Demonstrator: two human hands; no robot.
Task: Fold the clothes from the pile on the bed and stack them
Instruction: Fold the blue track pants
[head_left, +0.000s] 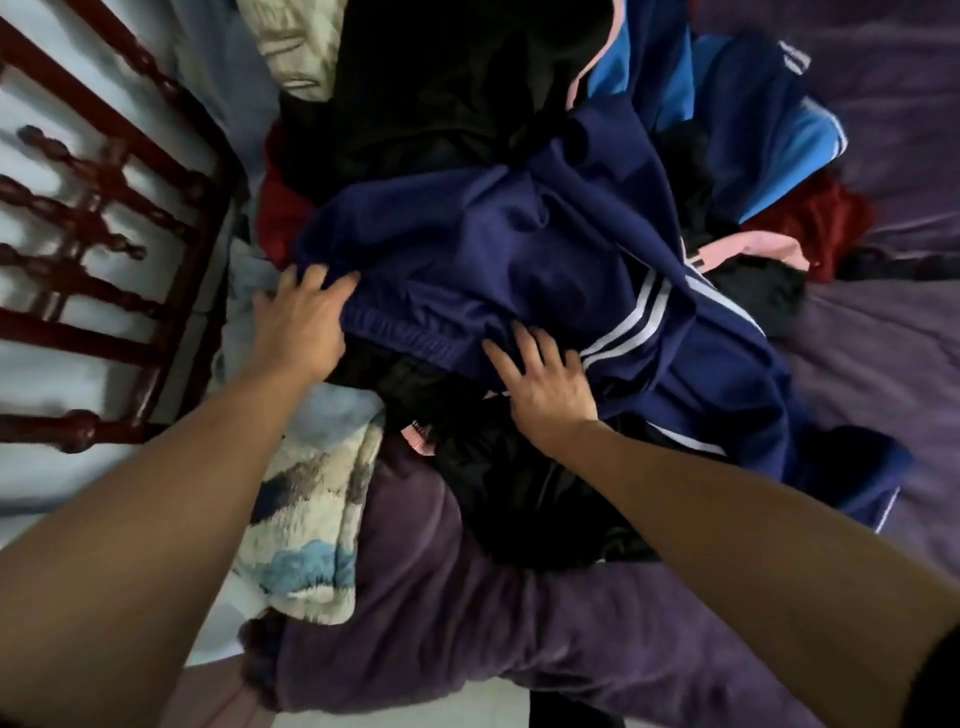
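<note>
- Navy track pants (519, 249) on top of the clothes pile (467, 104), white stripes toward the right.
- Left hand (301, 322) gripping the pants' waistband, fingers curled.
- Right hand (545, 384) spread wide, flat on the pants just below the waistband.

Sleek navy track pants (519, 249), glossy wooden headboard (104, 208)

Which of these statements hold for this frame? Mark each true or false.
1. Both hands are on the navy striped garment. True: the left hand grips its elastic waistband, and the right hand rests on it with spread fingers.
2. A folded stack sits beside the pile. False: none is visible.
3. The bed cover is purple. True.
4. The navy garment has red stripes. False: they are white.
5. The wooden bed frame is on the right. False: left.
</note>
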